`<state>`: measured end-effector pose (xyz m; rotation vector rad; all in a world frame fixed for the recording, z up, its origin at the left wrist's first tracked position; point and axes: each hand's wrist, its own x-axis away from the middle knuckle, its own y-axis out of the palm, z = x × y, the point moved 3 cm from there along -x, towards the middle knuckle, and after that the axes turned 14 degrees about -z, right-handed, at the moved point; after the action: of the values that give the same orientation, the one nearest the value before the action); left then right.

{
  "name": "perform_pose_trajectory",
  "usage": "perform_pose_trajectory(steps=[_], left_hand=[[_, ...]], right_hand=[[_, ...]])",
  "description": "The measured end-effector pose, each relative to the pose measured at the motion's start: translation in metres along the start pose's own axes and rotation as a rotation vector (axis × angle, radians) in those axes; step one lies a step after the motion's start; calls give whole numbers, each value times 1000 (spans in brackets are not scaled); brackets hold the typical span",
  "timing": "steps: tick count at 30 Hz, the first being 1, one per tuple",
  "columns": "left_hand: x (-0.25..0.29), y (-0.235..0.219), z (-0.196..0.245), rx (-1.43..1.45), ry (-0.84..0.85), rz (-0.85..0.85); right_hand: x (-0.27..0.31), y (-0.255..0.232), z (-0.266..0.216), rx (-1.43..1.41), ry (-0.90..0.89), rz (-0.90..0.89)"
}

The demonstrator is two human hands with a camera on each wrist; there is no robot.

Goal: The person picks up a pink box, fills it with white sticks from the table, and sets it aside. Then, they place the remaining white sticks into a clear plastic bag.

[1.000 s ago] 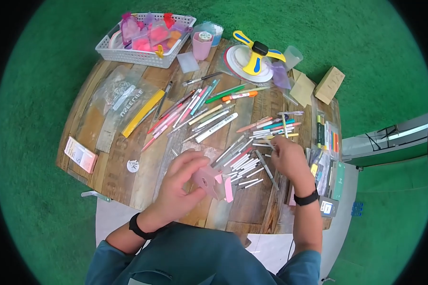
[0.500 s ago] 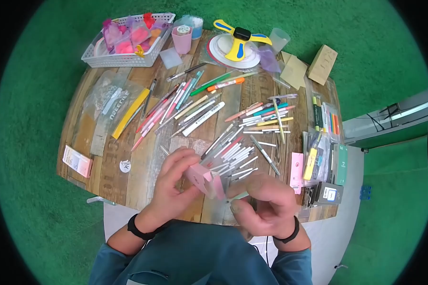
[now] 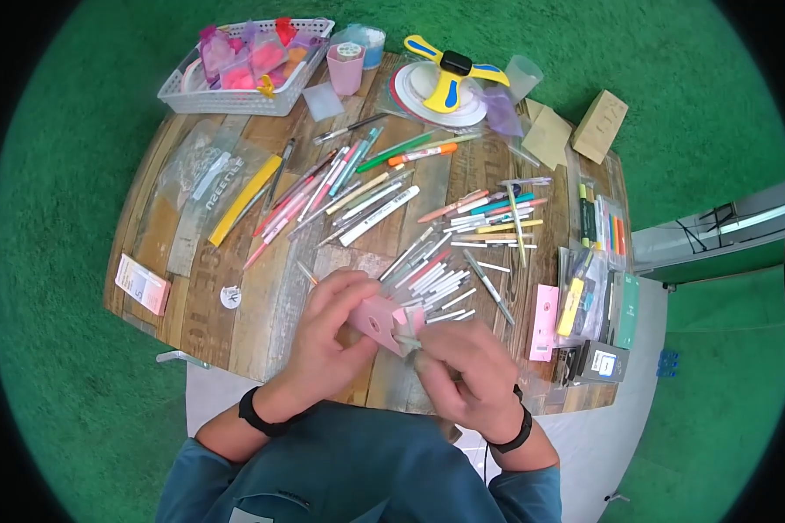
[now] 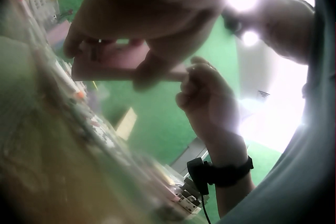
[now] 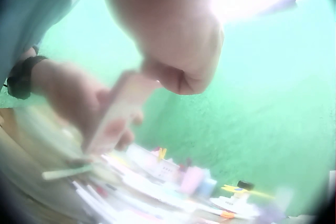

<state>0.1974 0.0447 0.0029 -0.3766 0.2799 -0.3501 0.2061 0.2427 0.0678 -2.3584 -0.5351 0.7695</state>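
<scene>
My left hand [image 3: 333, 338] grips a small pink cardboard box [image 3: 377, 324], with fingers over its top and thumb on the near side. The box's flapped end faces right. At that end my right hand [image 3: 473, 370] pinches a short, pale, greenish piece [image 3: 406, 341], mostly hidden by the fingers; what kind of thing it is, I cannot tell. In the left wrist view, the right fingertips meet the end of the box [image 4: 126, 71]. Just beyond the hands lie several white slim pens [image 3: 436, 281] in a loose fan.
More pens and markers [image 3: 379, 218] spread over the wooden table [image 3: 262, 331]. A white basket [image 3: 235, 102] of pouches and a yellow-blue three-armed stand [image 3: 449, 74] sit at the back. A flat pink box [image 3: 543, 322] and packaged stationery line the right edge.
My right hand has come from the pens on the right to the box's flapped end, bringing the pale piece. My left hand still holds the box in much the same place.
</scene>
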Motion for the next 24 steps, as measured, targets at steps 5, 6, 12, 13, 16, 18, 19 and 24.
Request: perform_pose_trajectory(steps=[5, 6, 12, 13, 16, 18, 19, 24], left_hand=[[4, -2, -4, 22, -30, -11], [5, -2, -4, 23, -30, -11], [7, 1, -12, 179, -87, -72], [8, 2, -12, 180, -77, -80], [8, 4, -13, 177, -54, -101], [10, 3, -15, 169, -44, -104], [11, 4, -16, 217, -69, -89], [13, -2, -21, 677, -277, -62]], right_hand=[[1, -5, 0, -69, 60, 3], [2, -5, 0, -94, 74, 6], [-2, -13, -11, -9, 41, -16], [-6, -11, -11, 39, 25, -38], [-19, 3, -5, 55, 6, -21], [-18, -2, -5, 37, 12, -8], [-17, -7, -4, 18, 21, 2], [-1, -47, 33, 181, 273, -27]])
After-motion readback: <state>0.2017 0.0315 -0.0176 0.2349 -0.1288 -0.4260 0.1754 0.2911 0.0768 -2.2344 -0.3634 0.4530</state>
